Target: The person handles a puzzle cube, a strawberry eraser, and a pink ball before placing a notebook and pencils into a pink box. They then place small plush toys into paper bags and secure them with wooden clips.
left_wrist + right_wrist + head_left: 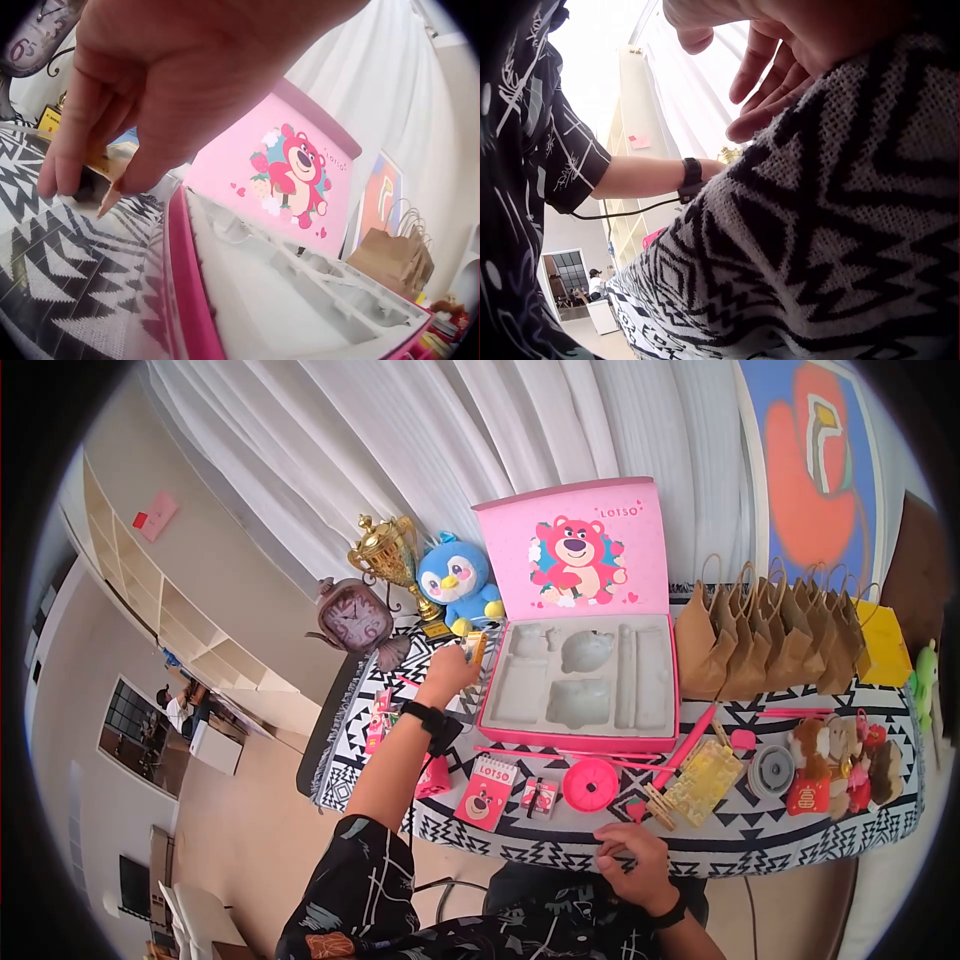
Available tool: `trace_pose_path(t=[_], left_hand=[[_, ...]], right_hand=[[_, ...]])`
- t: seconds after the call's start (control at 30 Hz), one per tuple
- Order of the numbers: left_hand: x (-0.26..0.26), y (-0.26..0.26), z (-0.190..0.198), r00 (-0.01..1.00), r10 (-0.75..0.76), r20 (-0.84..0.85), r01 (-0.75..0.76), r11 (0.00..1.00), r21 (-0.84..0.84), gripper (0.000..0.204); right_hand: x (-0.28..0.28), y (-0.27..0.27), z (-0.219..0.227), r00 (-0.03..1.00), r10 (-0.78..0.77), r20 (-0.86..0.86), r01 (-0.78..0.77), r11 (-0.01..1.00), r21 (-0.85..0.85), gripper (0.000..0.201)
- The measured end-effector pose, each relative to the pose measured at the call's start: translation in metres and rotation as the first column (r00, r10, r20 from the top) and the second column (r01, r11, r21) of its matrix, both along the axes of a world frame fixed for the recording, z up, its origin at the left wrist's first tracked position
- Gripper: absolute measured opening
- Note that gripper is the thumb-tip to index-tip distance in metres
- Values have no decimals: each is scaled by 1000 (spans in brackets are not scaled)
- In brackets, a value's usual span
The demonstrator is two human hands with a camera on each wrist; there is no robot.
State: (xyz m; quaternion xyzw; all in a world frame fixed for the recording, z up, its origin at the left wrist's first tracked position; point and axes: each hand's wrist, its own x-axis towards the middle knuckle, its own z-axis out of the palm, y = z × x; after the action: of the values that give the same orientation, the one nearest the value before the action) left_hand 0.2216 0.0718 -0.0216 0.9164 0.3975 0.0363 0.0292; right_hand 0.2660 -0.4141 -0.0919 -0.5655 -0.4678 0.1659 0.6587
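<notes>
My left hand reaches to the far left of the table and pinches a small yellow box beside the open pink gift box. In the left wrist view the fingers come down around the small box, whose near end looks dark inside. Behind it sit a blue penguin plush and a gold trophy. My right hand rests at the table's front edge with its fingers loosely bent and holding nothing. Close by are a pink heart-shaped piece and a round pink dish.
Moulded grey hollows fill the gift box. A Lotso notepad, a small card pack, a yellow translucent piece, a grey round tin and plush toys line the front. Paper bags and a clock stand behind.
</notes>
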Motion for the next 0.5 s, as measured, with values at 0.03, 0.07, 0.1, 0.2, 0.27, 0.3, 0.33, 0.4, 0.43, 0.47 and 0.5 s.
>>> trace_pose_path(t=[0.03, 0.07, 0.1, 0.2, 0.27, 0.3, 0.33, 0.4, 0.43, 0.47, 0.5], left_hand=[[3, 3, -1, 999, 5, -38, -7, 998, -59, 49], [5, 11, -14, 998, -63, -24, 64, 994, 83, 47], [6, 21, -25, 998, -59, -23, 61, 995, 84, 47], [14, 20, -28, 989, -84, -125, 90, 995, 43, 41], [16, -4, -6, 982, -57, -178, 54, 998, -25, 42], [18, -10, 0, 972, -36, -234, 16, 996, -88, 43], [17, -16, 2, 977, -35, -209, 28, 999, -39, 36], [17, -22, 10, 959, -94, -266, 113, 992, 58, 32], [17, -25, 15, 934, -145, -327, 202, 968, 150, 27], [14, -19, 9, 934, -143, -328, 201, 968, 149, 27], [10, -8, -1, 920, -241, -310, 318, 921, 226, 27]], right_hand=[[0, 0, 0, 1000, 17, -12, -17, 1000, -6, 28], [1, -1, 0, 999, 34, -26, -35, 999, -12, 28], [2, -1, 1, 999, 38, -24, -38, 999, -12, 28], [4, -1, 2, 997, 68, -48, -69, 998, -13, 27], [4, -2, 1, 992, 101, -77, -101, 995, -1, 28], [5, -2, 1, 992, 100, -76, -100, 995, -2, 28], [5, -3, 2, 991, 108, -80, -108, 994, 2, 28], [5, -2, 2, 989, 119, -86, -118, 993, 7, 28], [5, -2, 2, 988, 120, -95, -120, 993, 3, 29], [5, -2, 2, 987, 122, -105, -123, 992, -1, 29], [5, -2, 2, 987, 124, -105, -125, 992, -1, 29]])
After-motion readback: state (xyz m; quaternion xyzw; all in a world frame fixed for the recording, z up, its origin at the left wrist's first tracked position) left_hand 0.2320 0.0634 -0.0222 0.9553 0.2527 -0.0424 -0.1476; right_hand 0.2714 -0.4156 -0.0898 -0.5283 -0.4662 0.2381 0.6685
